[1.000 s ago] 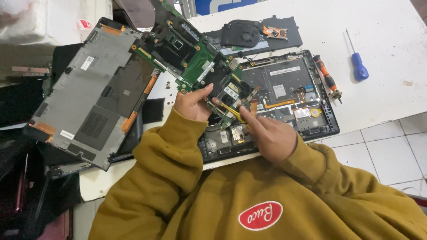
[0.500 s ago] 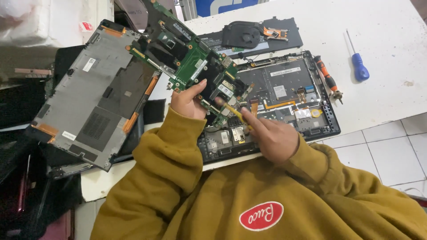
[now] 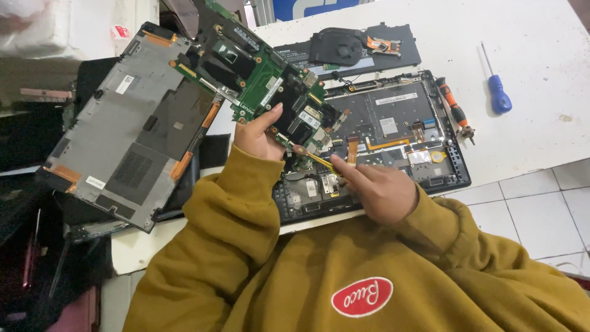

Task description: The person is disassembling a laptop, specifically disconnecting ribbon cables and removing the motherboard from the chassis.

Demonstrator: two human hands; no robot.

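Head view shows my left hand pinching the green circuit board by its near edge, thumb on top, lifted above the opened laptop base. The board's long axis runs from the far-left corner of the white surface down toward my chest, its face tilted up at me. My right hand has its grip closed around a thin yellow tool, tip touching the board's near end. A grey bottom cover lies left, overhanging the surface's left edge. A blue screwdriver lies toward the right edge with open room around it. Since half a second ago, the board has tipped slightly more upright.
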